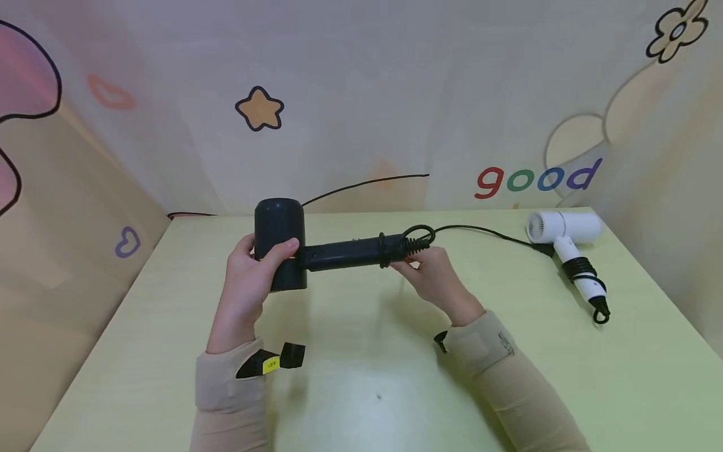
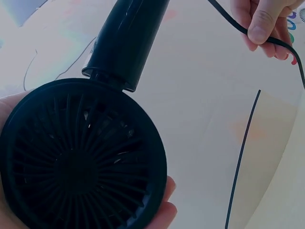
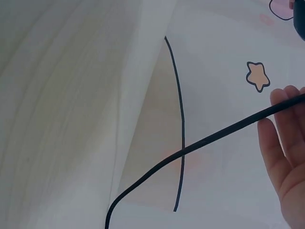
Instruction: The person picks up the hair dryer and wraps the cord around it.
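Observation:
My left hand point(image 1: 246, 282) grips a black hair dryer point(image 1: 280, 223) by its barrel, thumb across the near side, and holds it above the table. The handle point(image 1: 344, 253) points right. In the left wrist view, the slatted round grille point(image 2: 78, 164) faces the camera. My right hand point(image 1: 437, 282) is at the handle's end, below a loop of cord. Seen from the left wrist, that hand pinches the black power cord point(image 2: 238, 26) between thumb and fingers. The cord point(image 3: 209, 138) also crosses the fingers in the right wrist view.
A white hair dryer point(image 1: 578, 227) lies at the table's back right, its black cord wound round the handle. Beside it lies a black plug point(image 1: 543, 249) on the cord running from the black dryer. The pale table point(image 1: 361, 402) meets a printed backdrop point(image 1: 361, 113) behind.

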Tool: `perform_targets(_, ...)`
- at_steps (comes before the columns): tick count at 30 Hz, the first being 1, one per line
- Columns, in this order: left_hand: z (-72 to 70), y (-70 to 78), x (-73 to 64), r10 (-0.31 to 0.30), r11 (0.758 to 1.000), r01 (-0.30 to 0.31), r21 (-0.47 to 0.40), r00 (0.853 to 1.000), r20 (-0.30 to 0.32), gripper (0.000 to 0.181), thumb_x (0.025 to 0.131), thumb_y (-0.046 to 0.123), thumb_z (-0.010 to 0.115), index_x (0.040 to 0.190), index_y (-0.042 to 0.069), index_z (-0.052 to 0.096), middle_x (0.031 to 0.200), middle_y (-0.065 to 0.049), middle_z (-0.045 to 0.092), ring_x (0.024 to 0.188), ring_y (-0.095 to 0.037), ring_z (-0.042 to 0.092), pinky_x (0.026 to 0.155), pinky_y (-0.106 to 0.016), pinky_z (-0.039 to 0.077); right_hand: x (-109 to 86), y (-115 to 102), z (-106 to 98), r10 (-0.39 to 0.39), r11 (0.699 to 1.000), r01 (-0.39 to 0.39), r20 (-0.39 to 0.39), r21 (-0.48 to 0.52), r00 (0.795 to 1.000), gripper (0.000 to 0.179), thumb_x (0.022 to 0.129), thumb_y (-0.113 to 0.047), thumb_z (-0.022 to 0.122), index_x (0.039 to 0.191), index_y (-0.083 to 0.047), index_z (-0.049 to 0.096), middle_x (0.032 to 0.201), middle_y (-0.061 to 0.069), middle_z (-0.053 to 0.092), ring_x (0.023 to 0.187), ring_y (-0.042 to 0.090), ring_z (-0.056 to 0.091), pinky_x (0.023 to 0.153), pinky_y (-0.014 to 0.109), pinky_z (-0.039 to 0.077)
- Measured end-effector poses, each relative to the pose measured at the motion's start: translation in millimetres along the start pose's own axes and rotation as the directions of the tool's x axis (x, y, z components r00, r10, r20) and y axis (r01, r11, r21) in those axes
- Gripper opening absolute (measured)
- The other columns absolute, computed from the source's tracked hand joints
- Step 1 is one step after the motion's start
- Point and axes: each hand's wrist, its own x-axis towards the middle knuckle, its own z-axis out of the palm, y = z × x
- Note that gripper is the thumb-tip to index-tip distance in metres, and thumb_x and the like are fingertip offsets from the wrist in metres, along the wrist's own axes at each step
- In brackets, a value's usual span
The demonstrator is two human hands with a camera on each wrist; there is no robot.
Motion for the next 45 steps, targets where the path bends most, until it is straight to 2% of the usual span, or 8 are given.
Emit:
perform_targets(6, 3.4, -5.9, 2.7, 0.012, 1.0, -0.013, 0.023, 0.999, 0.044, 0.064, 0.085, 0.037, 0.067, 0.134, 0.007, 0.039, 0.117, -0.014, 0.054, 0.089, -0.019, 0.065, 0.079, -0.03, 0.054, -4.0, 5.2, -2.5, 0.097, 0.994, -0.096, 0.015, -0.047, 0.995, 0.009, 0.081, 0.0, 0.069, 0.091, 0.001, 0.069, 0.084, 0.014, 0.07, 0.068, 0.02, 0.06, 0.064, 0.037, 0.051)
perform_targets(10, 2.9, -7.9, 4.1, 0.007, 0.999, -0.009, 0.031, 0.998, 0.063, 0.066, 0.085, 0.037, 0.067, 0.136, 0.007, 0.038, 0.119, -0.015, 0.054, 0.09, -0.02, 0.066, 0.079, -0.03, 0.054, -2.7, 7.7, -6.3, 0.137, 0.99, -0.137, 0.026, -0.029, 0.99, 0.021, 0.081, 0.005, 0.067, 0.099, -0.004, 0.072, 0.097, 0.012, 0.072, 0.085, 0.025, 0.068, 0.075, 0.041, 0.055)
perform_targets(17, 2.9, -7.6, 4.4, 0.009, 0.999, -0.013, 0.053, 0.996, 0.09, 0.066, 0.086, 0.036, 0.066, 0.138, 0.006, 0.037, 0.119, -0.016, 0.053, 0.091, -0.02, 0.065, 0.081, -0.03, 0.053, -1.9, 12.6, -14.7, 0.068, 0.992, -0.063, -0.047, 0.107, 0.997, 0.033, 0.076, 0.015, 0.067, 0.102, -0.004, 0.069, 0.095, 0.013, 0.072, 0.082, 0.027, 0.07, 0.077, 0.044, 0.056)
perform_targets(23, 3.5, -8.1, 4.2, 0.005, 0.997, -0.014, 0.074, 0.992, 0.123, 0.067, 0.086, 0.034, 0.066, 0.138, 0.006, 0.037, 0.116, -0.017, 0.053, 0.092, -0.022, 0.065, 0.082, -0.032, 0.053, -1.1, 15.5, -22.0, 0.071, 0.986, -0.062, -0.057, 0.153, 0.996, 0.021, 0.086, 0.002, 0.064, 0.105, -0.004, 0.068, 0.094, 0.012, 0.073, 0.085, 0.026, 0.07, 0.078, 0.043, 0.056)
perform_targets(30, 2.8, -9.8, 5.8, -0.006, 0.991, -0.016, 0.133, 0.987, 0.162, 0.065, 0.084, 0.036, 0.067, 0.137, 0.009, 0.04, 0.111, -0.017, 0.059, 0.09, -0.022, 0.066, 0.079, -0.032, 0.052, 1.1, 14.9, -32.8, 0.072, 0.987, -0.06, -0.083, 0.148, 0.994, 0.021, 0.085, 0.001, 0.065, 0.106, -0.003, 0.067, 0.097, 0.013, 0.072, 0.087, 0.027, 0.07, 0.077, 0.044, 0.056)
perform_targets(36, 3.8, -11.8, 5.5, 0.002, 0.982, -0.046, 0.181, 0.973, 0.232, 0.065, 0.081, 0.035, 0.071, 0.134, 0.01, 0.044, 0.11, -0.016, 0.059, 0.083, -0.021, 0.066, 0.076, -0.032, 0.054, 1.3, 15.1, -36.9, 0.172, 0.978, -0.165, -0.045, 0.124, 0.984, 0.018, 0.087, -0.003, 0.065, 0.104, -0.006, 0.069, 0.097, 0.01, 0.073, 0.09, 0.026, 0.069, 0.079, 0.044, 0.055)
perform_targets(40, 4.7, -13.3, 5.9, 0.024, 0.977, -0.077, 0.199, 0.966, 0.257, 0.064, 0.08, 0.032, 0.073, 0.133, 0.009, 0.047, 0.109, -0.016, 0.055, 0.079, -0.021, 0.067, 0.074, -0.033, 0.055, 1.6, 11.6, -39.9, 0.203, 0.973, -0.198, -0.024, 0.122, 0.979, 0.016, 0.084, -0.005, 0.069, 0.1, -0.005, 0.07, 0.094, 0.009, 0.073, 0.085, 0.023, 0.069, 0.075, 0.037, 0.054)
perform_targets(45, 5.4, -14.9, 7.1, 0.021, 0.97, -0.083, 0.228, 0.965, 0.261, 0.069, 0.078, 0.032, 0.075, 0.137, 0.012, 0.045, 0.111, -0.016, 0.058, 0.083, -0.021, 0.065, 0.074, -0.034, 0.056, 2.0, 6.3, -43.6, 0.152, 0.981, -0.148, -0.022, 0.128, 0.988, 0.014, 0.081, -0.003, 0.071, 0.095, -0.002, 0.072, 0.091, 0.009, 0.073, 0.076, 0.02, 0.068, 0.064, 0.022, 0.052)
